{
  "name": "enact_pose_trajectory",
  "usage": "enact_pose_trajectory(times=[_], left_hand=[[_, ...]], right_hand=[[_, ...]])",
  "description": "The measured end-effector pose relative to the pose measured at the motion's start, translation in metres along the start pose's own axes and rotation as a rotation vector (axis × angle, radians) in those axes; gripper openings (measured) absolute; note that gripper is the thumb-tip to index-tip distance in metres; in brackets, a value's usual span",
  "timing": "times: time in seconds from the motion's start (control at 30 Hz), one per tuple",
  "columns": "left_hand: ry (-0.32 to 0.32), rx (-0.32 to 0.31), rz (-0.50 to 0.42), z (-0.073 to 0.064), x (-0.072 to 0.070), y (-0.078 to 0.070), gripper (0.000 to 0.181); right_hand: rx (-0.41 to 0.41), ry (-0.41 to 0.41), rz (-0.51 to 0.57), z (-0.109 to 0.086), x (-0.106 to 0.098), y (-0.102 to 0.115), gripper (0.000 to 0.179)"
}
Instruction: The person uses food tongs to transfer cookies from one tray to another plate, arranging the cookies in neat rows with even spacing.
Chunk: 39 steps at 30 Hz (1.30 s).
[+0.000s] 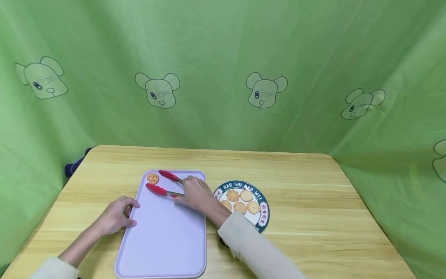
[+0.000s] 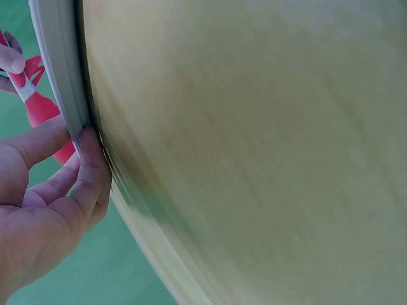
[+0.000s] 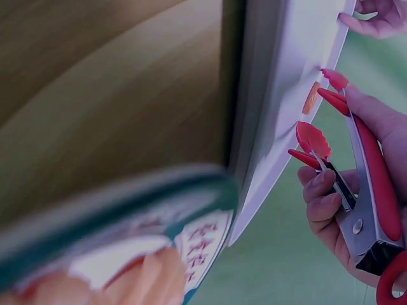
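On the left side of the lavender tray (image 1: 163, 240), my left hand (image 1: 116, 217) pinches the rim; the left wrist view shows thumb and fingers on either side of that edge. My right hand (image 1: 198, 193) grips a pair of red-tipped metal tongs (image 1: 156, 190) over the far part of the tray. The tongs' jaws are spread, with nothing between them. A round, orange-brown cookie with holes (image 1: 152, 178) lies in the tray's far left corner, just beyond the tong tips. In the right wrist view the tongs' red handle (image 3: 376, 175) lies along my palm.
Right of the tray stands a round plate with a dark green, lettered rim (image 1: 240, 183). It holds several cookies (image 1: 246, 195), partly hidden by my right forearm. The wooden table (image 1: 313, 217) extends right, and a green curtain (image 1: 216, 46) with bear-head outlines hangs behind.
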<state>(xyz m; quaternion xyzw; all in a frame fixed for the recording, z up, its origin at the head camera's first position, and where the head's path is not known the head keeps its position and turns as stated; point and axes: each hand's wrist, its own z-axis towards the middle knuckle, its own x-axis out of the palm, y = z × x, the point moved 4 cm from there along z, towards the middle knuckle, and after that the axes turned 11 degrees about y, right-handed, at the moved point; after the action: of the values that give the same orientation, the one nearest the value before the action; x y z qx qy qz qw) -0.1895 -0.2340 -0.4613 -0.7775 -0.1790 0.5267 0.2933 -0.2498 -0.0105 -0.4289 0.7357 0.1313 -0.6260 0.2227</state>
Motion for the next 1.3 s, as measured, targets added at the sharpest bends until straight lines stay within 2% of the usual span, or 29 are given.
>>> enact_pose_trajectory(times=[0.3, 0.5, 0.73, 1.03, 1.3], left_hand=[[-0.001, -0.004, -0.003, -0.001, -0.001, 0.000, 0.044], [-0.003, 0.001, 0.003, 0.001, -0.002, 0.000, 0.043], [0.003, -0.008, -0.003, 0.001, -0.001, 0.001, 0.043], [-0.006, 0.004, 0.003, 0.002, -0.001, 0.002, 0.043], [-0.008, 0.009, -0.009, 0.001, 0.000, 0.003, 0.043]], right_hand=[[0.033, 0.002, -0.006, 0.007, 0.002, 0.010, 0.044], [0.046, 0.002, -0.029, 0.010, 0.002, 0.009, 0.042], [0.028, -0.008, -0.006, 0.007, 0.001, 0.004, 0.038], [-0.030, -0.033, -0.001, -0.011, -0.006, -0.015, 0.034], [-0.039, 0.014, 0.055, -0.049, -0.014, -0.044, 0.043]])
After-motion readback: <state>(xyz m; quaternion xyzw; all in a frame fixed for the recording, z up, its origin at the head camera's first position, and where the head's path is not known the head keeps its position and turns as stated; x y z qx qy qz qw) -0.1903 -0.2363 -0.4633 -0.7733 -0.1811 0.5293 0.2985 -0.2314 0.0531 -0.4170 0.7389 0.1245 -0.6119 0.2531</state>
